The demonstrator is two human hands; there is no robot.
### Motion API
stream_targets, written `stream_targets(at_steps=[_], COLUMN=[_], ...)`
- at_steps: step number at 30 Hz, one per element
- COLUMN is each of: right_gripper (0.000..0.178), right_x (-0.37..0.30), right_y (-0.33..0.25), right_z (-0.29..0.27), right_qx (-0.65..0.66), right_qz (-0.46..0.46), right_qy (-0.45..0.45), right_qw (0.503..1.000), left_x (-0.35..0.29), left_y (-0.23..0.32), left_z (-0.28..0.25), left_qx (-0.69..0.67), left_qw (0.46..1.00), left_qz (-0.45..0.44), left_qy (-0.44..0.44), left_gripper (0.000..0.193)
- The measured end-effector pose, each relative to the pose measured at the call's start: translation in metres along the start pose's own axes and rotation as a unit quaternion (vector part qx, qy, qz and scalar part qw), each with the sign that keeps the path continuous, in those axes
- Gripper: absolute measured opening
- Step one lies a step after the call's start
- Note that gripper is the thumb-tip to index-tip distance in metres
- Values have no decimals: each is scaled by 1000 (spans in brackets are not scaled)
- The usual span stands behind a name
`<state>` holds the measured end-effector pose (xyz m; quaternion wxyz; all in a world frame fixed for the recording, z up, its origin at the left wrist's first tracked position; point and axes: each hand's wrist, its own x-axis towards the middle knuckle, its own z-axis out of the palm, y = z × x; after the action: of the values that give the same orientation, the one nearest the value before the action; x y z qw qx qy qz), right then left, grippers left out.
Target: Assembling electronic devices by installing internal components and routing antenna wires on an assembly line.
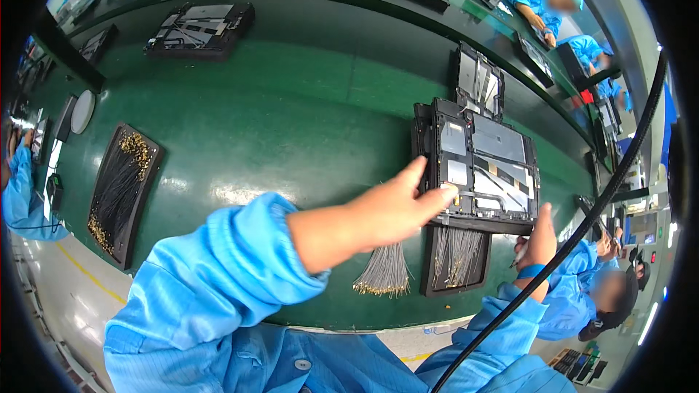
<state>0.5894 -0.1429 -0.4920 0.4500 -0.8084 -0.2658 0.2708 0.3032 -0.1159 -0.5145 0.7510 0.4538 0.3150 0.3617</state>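
Note:
A flat black-framed electronic device with its inside exposed is on the right, showing silver panels and dark ribbon strips. It lies on top of another black frame, whose edge shows at its left. My left hand reaches in from the left, its thumb over the device's lower left corner and a finger along the left side. At the lower right corner my right hand, wearing a blue wristband, grips the edge with the thumb up. A small pale thing shows by its fingers, too small to name. Some fingers are hidden.
Thin cables with gold ends fan out in a bundle, and more fill a black tray below the device. A longer cable tray stands left. Another device lies at the back left. A black cord hangs across the right. Co-workers sit around.

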Motion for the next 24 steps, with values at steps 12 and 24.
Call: stream_targets(at_steps=[12, 24], right_gripper=[33, 28], right_x=[-50, -233], right_y=[-17, -6], right_z=[2, 91], right_qx=[97, 49], right_qz=[-19, 214], right_qy=[-37, -405], right_qw=[994, 887], left_x=[-27, -245], left_y=[51, 34], left_z=[-20, -152], left_qx=[14, 414], left_qw=[1000, 863], left_qz=[-10, -45], left_qy=[14, 286], left_gripper=[54, 41])
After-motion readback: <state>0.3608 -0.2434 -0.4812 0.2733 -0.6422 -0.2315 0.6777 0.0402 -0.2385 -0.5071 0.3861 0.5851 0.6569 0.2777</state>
